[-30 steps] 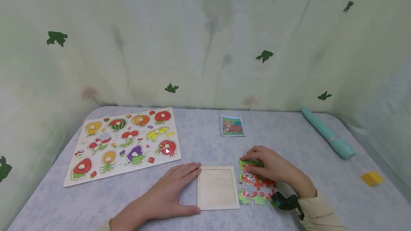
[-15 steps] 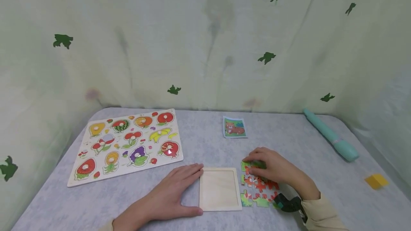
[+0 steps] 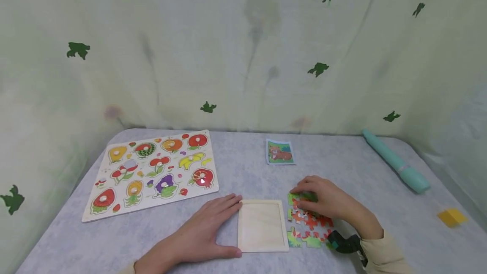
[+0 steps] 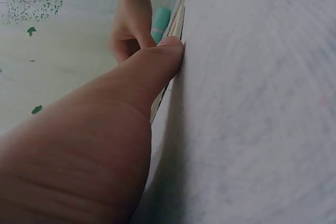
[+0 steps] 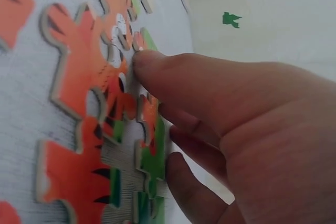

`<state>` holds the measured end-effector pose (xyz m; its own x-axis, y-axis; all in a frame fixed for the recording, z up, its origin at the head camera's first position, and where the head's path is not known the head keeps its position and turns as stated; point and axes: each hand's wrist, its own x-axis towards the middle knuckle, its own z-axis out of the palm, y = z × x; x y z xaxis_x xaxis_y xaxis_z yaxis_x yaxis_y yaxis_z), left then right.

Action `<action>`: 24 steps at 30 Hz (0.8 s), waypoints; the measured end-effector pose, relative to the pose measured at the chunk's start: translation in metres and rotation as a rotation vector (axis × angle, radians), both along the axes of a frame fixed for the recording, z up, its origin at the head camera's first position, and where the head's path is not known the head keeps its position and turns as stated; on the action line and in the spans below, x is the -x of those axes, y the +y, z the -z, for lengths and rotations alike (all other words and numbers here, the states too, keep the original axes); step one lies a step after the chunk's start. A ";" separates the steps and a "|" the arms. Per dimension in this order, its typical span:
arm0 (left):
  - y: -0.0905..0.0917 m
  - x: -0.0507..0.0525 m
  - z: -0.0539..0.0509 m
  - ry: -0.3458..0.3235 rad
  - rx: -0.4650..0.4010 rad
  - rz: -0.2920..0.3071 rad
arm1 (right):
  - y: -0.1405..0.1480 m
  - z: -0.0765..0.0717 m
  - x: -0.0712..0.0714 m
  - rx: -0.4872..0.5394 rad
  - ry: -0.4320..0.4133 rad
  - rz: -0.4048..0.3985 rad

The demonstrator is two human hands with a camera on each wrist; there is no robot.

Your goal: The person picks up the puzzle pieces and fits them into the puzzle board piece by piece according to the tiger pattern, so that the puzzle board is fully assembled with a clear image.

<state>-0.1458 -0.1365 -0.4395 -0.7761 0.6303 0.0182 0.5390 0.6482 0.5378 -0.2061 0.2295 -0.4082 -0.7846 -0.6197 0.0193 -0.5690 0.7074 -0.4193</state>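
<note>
My left hand [image 3: 201, 234] lies flat at the left side of a wooden puzzle tray [image 3: 263, 249]. Its thumb touches the tray's near left corner and its fingers touch the far left corner. My right hand [image 3: 329, 198] is over orange and green jigsaw pieces [image 3: 310, 222] laid out right of the tray. In the right wrist view, the thumb presses the near edge of the far row of puzzle pieces [image 5: 152, 153], while the curled fingers sit along its far edge. Part of that row is hidden under the hand in the head view.
A fruit peg board [image 3: 152, 172] lies at the left. Behind the tray is a small bear picture card [image 3: 280, 152]. A rolled teal item [image 3: 395, 162] and a yellow block [image 3: 452, 217] lie at the right. A curtain [image 3: 228, 54] hangs behind the table.
The head view has shifted slightly, so everything appears a little lower and further right. Both hands keep their places on the tray and the puzzle pieces.
</note>
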 end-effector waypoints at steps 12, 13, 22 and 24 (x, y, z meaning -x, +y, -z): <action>0.002 -0.004 0.003 0.017 0.017 -0.006 | 0.000 -0.007 0.009 -0.001 -0.086 -0.025; 0.002 -0.004 0.003 0.015 0.025 -0.005 | 0.001 -0.007 0.009 0.003 -0.085 -0.026; 0.000 -0.004 0.003 0.017 0.053 -0.001 | 0.000 -0.005 0.008 0.005 -0.029 -0.038; 0.000 -0.003 0.003 0.022 0.049 -0.002 | -0.001 -0.005 0.010 0.006 -0.024 -0.036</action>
<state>-0.1426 -0.1362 -0.4421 -0.7771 0.6294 0.0039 0.5489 0.6746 0.4935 -0.2157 0.2289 -0.4031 -0.7621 -0.6475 0.0042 -0.5837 0.6842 -0.4372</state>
